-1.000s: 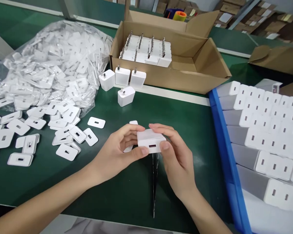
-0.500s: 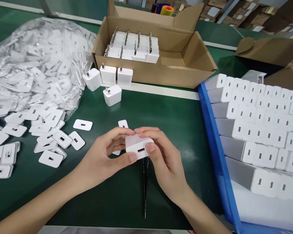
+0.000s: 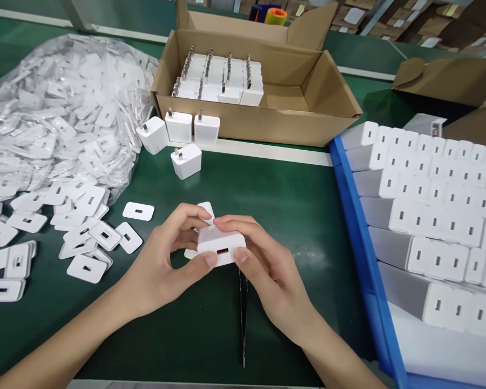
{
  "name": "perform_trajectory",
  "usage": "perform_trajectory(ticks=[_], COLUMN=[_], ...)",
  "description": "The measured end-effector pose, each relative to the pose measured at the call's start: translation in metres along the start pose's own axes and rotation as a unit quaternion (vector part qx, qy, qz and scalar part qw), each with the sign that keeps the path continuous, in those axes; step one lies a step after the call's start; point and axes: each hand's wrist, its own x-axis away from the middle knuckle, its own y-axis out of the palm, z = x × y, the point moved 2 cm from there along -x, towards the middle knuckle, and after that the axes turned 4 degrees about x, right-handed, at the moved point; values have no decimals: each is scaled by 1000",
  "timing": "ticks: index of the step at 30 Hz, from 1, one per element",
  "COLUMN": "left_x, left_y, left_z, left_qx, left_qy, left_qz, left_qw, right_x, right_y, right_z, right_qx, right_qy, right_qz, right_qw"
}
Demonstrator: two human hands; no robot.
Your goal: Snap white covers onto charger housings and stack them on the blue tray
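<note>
At the far left a clear bag (image 3: 73,108) of white slotted plates rests on the green surface (image 3: 287,189), with loose plates (image 3: 86,268) spread in front of it. Next comes the left hand (image 3: 164,270), its thumb and fingers closed on the left end of a white block (image 3: 222,236). Beyond it, four white plug adapters (image 3: 186,162) stand by an open carton (image 3: 287,124) that is partly filled with more of the same. The block is in the middle, lifted between both hands, its slotted face towards the person; compared with half a second ago it has shifted slightly left and its slot lies more level. The grip is otherwise much the same, so the work seems still to be on this one piece, not yet set down. Below it, a thin dark tool (image 3: 243,319), apparently tweezers, has its upper end hidden. The right hand (image 3: 272,275) clamps the block's right end between thumb and fingers. At the far right, a blue tray (image 3: 375,302) holds rows of white slotted casings (image 3: 437,259).
</note>
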Motion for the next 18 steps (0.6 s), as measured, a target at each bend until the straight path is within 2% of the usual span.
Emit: perform_trajectory(ticks=[3,6,8,10,12,14,16,18], left_x=[-2,-4,-5,-5,-2,1,3,4], left_y=[2,7,11,13,12,11,11,12], left_z=[-3,-5,-6,-7,-4,0,4,7], left_qx=[6,21,-6,-108,-256,-380,-456,-501], left_qy=[-36,-36,-11,50,142,229,293,336], left_qz=[6,20,41,96,172,237,260,256], left_qw=[999,999,999,988,941,864,799,755], right_x=[0,-1,-1,0,2,4,6,7], right_y=[1,1,1,2,4,8,16,25], right_z=[-2,2,6,9,10,10,9,8], right_qx=[20,5,23,87,129,80,-32,-130], right_qy=[-12,6,19,12,-5,21,84,136], right_qz=[9,14,38,80,126,139,112,86], right_qw=[1000,1000,999,993,984,987,990,978])
